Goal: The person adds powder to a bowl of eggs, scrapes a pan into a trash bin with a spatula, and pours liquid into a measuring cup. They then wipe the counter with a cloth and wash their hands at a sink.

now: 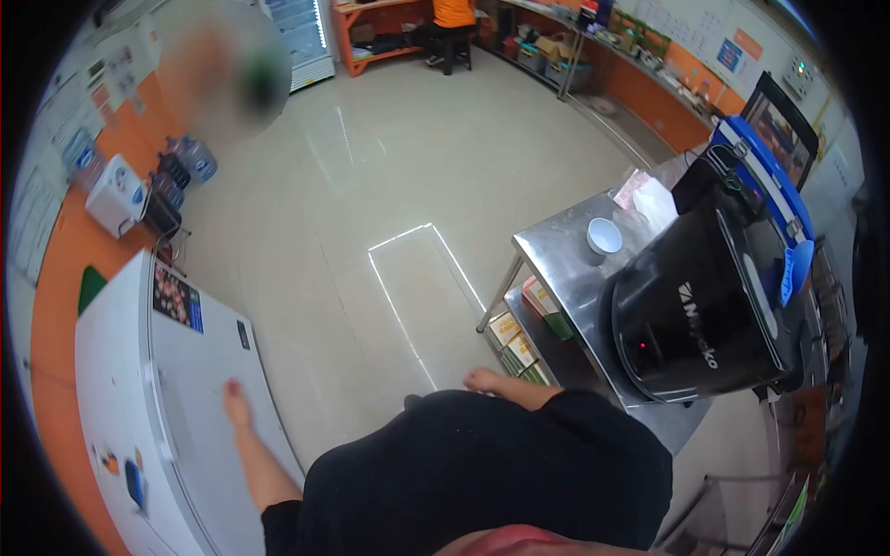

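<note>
My left hand (235, 397) hangs low at the left, in front of a white freezer (209, 385) in this view. Nothing shows in its loosely extended fingers. My right hand (480, 379) is in front of my dark shirt (482, 463), with the arm bent across toward the middle. Its fingers look bent inward, and I cannot tell whether anything is in them. Nearest to it on the right stands a steel table (556, 243). A large black cooker (691, 306) with a red light and a small white bowl (604, 236) are on that table.
Boxes (512, 338) sit on the table's lower shelf. Water bottles (195, 157) and a white dispenser (118, 196) line the left wall. Pale tiled floor (371, 176) stretches ahead to a lit display fridge (301, 37). A person in orange (452, 13) sits on a stool at the back.
</note>
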Available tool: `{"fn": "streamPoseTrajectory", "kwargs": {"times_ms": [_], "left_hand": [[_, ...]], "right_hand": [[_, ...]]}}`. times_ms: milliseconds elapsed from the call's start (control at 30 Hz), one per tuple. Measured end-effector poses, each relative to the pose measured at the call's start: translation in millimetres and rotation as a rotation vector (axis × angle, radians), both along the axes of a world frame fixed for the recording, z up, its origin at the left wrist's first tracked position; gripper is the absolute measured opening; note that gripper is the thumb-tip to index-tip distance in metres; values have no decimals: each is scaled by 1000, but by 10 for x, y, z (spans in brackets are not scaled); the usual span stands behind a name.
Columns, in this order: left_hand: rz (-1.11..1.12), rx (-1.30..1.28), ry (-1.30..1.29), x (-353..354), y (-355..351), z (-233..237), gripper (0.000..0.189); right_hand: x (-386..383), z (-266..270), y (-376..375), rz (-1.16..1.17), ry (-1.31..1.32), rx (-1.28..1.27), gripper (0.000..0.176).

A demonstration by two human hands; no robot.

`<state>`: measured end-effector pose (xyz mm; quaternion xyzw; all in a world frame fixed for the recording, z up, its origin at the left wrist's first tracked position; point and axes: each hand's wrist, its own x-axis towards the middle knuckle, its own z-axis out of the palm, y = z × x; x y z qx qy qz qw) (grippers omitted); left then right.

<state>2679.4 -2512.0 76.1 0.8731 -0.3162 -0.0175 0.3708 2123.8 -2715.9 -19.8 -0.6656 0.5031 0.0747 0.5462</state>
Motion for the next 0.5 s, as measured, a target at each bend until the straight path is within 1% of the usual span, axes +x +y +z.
{"fn": "streamPoseTrajectory", "kwargs": {"times_ms": [33,67,100,133,167,200,233,267,333,367,433,500], "left_hand": [[-139,-48,22,61,-375,-678,25],[-283,293,172,-348,-762,-506,26],[-485,484,290,-711,-1104,-304,33],[-582,691,182,-970,-1265,-269,44],[-649,859,261,-986,-1379,-380,48],[-637,787,444,-842,-1405,-575,45],[-544,769,427,-692,-1371,-686,40],[-483,781,417,-478,-1289,-844,40],[-424,926,372,50,-1224,-1116,40],[-413,1002,354,259,-1279,-1183,40],[-439,1115,325,662,-1633,-1268,41],[-523,1190,258,1084,-2237,-1274,41]], "right_hand": [[235,6,-295,130,5,-116,28],[535,232,-563,82,-47,-125,27],[825,286,-843,0,-195,-176,25],[1122,412,-1155,-31,-234,-179,25],[1379,591,-1412,-65,-325,-212,26],[1611,743,-1677,-40,-347,-300,25],[1789,860,-1929,-11,-365,-388,25],[1924,954,-2146,-31,-353,-394,25],[2133,1049,-2631,107,-311,-492,24],[2136,953,-2834,75,-303,-490,24],[2045,661,-3158,140,-204,-429,24],[1778,228,-3396,-50,-97,-272,26]]}}
